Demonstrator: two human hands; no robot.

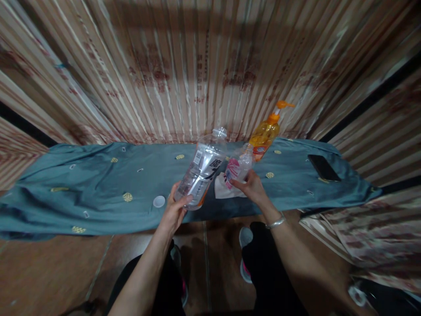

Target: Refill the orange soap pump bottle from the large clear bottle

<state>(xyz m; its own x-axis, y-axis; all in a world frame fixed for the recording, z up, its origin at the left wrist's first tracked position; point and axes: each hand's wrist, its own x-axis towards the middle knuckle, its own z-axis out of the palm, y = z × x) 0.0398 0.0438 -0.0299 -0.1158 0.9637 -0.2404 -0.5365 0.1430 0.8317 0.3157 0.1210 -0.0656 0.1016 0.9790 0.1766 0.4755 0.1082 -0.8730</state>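
My left hand (pixel 176 208) is closed around the lower end of a large clear plastic bottle (pixel 202 173) with a silver label, tilted with its neck up and to the right. In my right hand (pixel 253 186) is a smaller clear plastic bottle (pixel 239 166) with a pink label, also leaning right. Beneath the small bottle lies a folded white cloth (pixel 223 188), partly hidden by it and my hand. Just behind my right hand stands a pump bottle (pixel 265 135) of yellow-orange liquid with an orange pump. A white round cap (pixel 159 201) lies left of my left hand.
A teal patterned cloth (pixel 98 175) covers the long, narrow bench or table. A black phone (pixel 324 167) lies at its right end. Striped curtains (pixel 184 74) hang behind and at both sides, with dark bars at left and right. My legs and shoes are below the front edge.
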